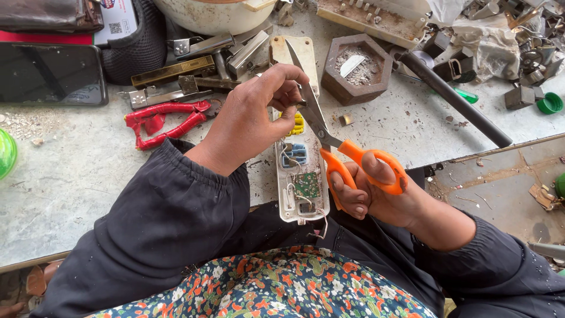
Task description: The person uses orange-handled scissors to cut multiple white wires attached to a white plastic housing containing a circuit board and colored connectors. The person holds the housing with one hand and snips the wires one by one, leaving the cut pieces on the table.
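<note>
A flower-print cloth [276, 282] across the lap lies nearest, with dark sleeves reaching up from it. The right hand [376, 197], at about four o'clock from the frame's centre, is closed through the orange loops of the scissors [329, 138], whose blades run up toward eleven o'clock. The left hand [259, 112] is pinched shut on something small right at the blades, likely a wire, though it is too small to tell; holding it taut there would let the blades bite. Under both hands lies an opened white power strip [300, 188], propped from lap to counter [70, 171] so its green circuit board faces up. At nine o'clock from the left hand rest red-handled pliers [162, 121]; a hexagonal wooden dish [356, 68] sits at one o'clock
</note>
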